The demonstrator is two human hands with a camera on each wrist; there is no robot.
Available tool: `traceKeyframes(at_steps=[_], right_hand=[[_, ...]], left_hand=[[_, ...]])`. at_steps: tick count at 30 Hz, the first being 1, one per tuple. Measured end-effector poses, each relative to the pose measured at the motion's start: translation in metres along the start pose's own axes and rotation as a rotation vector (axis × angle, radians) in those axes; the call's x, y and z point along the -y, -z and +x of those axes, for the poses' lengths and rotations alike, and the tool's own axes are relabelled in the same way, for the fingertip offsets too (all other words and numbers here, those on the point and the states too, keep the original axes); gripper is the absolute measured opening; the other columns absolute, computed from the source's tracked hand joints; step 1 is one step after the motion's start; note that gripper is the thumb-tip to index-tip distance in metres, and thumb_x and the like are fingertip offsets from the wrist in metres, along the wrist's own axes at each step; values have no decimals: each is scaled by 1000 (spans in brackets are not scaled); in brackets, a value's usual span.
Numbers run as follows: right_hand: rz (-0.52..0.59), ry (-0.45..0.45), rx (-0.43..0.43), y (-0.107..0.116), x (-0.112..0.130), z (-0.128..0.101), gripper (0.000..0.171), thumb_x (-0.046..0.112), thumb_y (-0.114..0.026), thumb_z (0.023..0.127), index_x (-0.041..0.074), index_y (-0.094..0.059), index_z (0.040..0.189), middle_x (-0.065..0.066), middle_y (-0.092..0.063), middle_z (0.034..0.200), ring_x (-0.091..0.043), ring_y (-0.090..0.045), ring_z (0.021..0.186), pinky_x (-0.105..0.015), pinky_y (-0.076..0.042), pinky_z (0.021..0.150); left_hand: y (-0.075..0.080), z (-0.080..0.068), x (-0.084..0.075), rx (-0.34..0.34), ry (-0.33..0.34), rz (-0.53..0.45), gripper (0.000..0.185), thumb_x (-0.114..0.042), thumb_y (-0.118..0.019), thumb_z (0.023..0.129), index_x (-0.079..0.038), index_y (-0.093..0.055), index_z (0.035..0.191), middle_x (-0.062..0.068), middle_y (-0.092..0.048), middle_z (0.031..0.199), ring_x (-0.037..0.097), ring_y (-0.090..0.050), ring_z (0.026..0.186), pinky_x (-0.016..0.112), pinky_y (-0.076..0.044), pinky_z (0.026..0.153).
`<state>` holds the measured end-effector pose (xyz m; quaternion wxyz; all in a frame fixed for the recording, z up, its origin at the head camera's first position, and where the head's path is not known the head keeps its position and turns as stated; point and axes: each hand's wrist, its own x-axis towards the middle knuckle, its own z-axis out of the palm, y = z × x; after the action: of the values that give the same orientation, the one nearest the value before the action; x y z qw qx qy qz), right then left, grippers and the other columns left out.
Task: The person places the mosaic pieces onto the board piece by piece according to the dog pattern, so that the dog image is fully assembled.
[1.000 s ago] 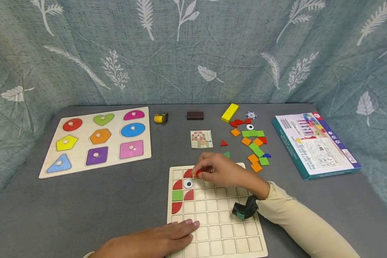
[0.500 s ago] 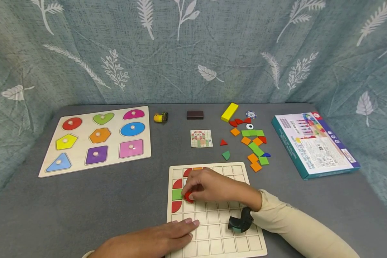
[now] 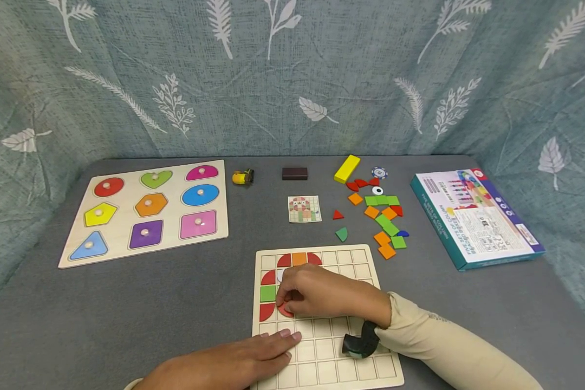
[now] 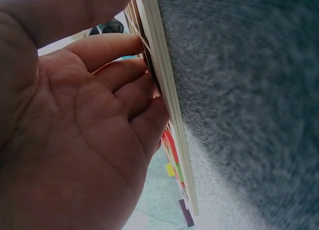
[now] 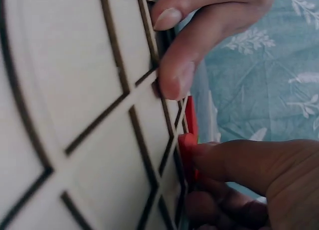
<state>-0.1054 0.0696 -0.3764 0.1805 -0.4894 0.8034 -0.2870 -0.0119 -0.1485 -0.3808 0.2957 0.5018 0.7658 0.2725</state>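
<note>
My right hand point(image 3: 317, 292) is over the wooden grid board point(image 3: 343, 346), thumb and fingers pinching a small red tile point(image 3: 285, 310) with a curved edge. The right wrist view shows that red tile point(image 5: 187, 153) at the board's surface, under the thumb tip. My left hand point(image 3: 239, 357) rests with extended fingers on the board's near left part; its palm point(image 4: 75, 130) fills much of the left wrist view. Around the pinched tile sit red quarter-circle tiles point(image 3: 267, 312), a green square point(image 3: 268, 293) and an orange square point(image 3: 299, 259). A white eye tile point(image 3: 280, 276) is partly covered by my right hand.
Loose orange, green, red and blue tiles point(image 3: 387, 225) lie beyond the board, right of a pattern card point(image 3: 304, 209). A shape puzzle point(image 3: 151, 211) lies left, a box point(image 3: 478, 216) right. A yellow block point(image 3: 347, 169), dark block point(image 3: 294, 174) and toy point(image 3: 243, 177) stand behind.
My right hand has moved from the board's far row toward me, carrying the red tile. The orange square and a red quarter-circle there are now uncovered. My left hand has stayed put.
</note>
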Motion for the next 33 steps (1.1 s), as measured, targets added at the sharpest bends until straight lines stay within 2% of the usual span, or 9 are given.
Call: traceKeyframes(at_steps=[6, 11, 20, 26, 33], right_hand=[[-18, -2, 16, 2, -1, 0, 10, 3, -68, 87, 11, -73, 91, 11, -55, 77, -1, -48, 71, -14, -41, 65], [16, -31, -11, 10, -6, -4, 10, 6, -67, 90, 11, -73, 96, 10, -62, 85, -2, -51, 76, -17, -44, 70], [32, -129, -221, 37, -40, -19, 11, 10, -65, 93, 10, -74, 98, 7, -66, 91, -7, -52, 73, -24, -47, 64], [43, -252, -306, 57, -68, -30, 13, 9, -64, 94, 6, -73, 104, 2, -66, 92, -11, -54, 70, -28, -47, 62], [13, -398, -425, 70, -92, -33, 17, 6, -66, 93, 0, -70, 108, -7, -64, 95, -18, -58, 78, -32, -48, 67]], left_hand=[[1, 0, 0, -10, 7, 2, 67, -47, -47, 99, -6, -34, 151, 6, -20, 160, 26, -28, 142, 34, -39, 104], [2, 0, -1, -11, 12, -14, 69, -50, -48, 98, -7, -33, 151, 6, -20, 160, 25, -27, 142, 35, -40, 103], [1, -1, -2, -17, 18, -30, 74, -53, -48, 96, -8, -33, 152, 4, -19, 160, 23, -26, 143, 32, -42, 101], [-2, -3, -3, -44, 6, -42, 72, -52, -48, 96, -9, -32, 152, 3, -18, 161, 22, -26, 143, 31, -43, 99], [-2, -3, -3, -48, 13, -34, 72, -52, -49, 96, -9, -33, 152, 3, -20, 160, 22, -28, 142, 31, -43, 99]])
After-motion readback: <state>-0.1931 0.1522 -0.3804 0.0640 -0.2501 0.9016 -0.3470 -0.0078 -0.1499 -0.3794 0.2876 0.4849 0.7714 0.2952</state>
